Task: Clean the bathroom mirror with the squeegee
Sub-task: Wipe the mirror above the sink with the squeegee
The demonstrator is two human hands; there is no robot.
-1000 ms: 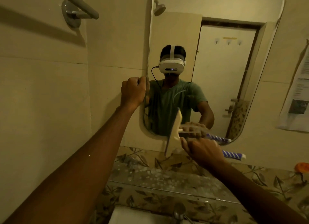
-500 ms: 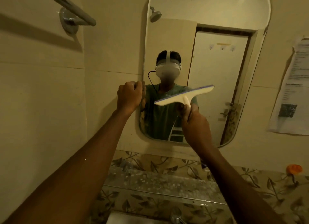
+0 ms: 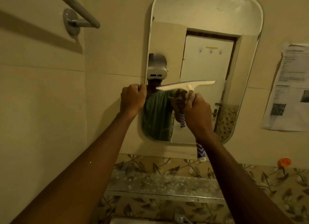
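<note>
A tall mirror point(image 3: 207, 26) with rounded corners hangs on the tiled wall ahead. My left hand point(image 3: 133, 98) grips the mirror's left edge at mid height. My right hand point(image 3: 197, 112) is closed around the handle of a cream squeegee point(image 3: 185, 86). Its blade lies nearly level against the glass, just above my knuckles. The blue-and-white striped handle end sticks out below my wrist. The mirror reflects a person in a green shirt wearing a headset.
A chrome towel bar point(image 3: 78, 11) juts from the wall at upper left. A printed paper point(image 3: 291, 88) is stuck on the wall to the right. Below the mirror runs a spotted glass shelf point(image 3: 158, 183), with a tap point(image 3: 179, 215) and an orange object point(image 3: 284, 162).
My right hand lifted the squeegee from the mirror's bottom edge to mid height and turned the blade from upright to level. My left hand stayed on the mirror's edge.
</note>
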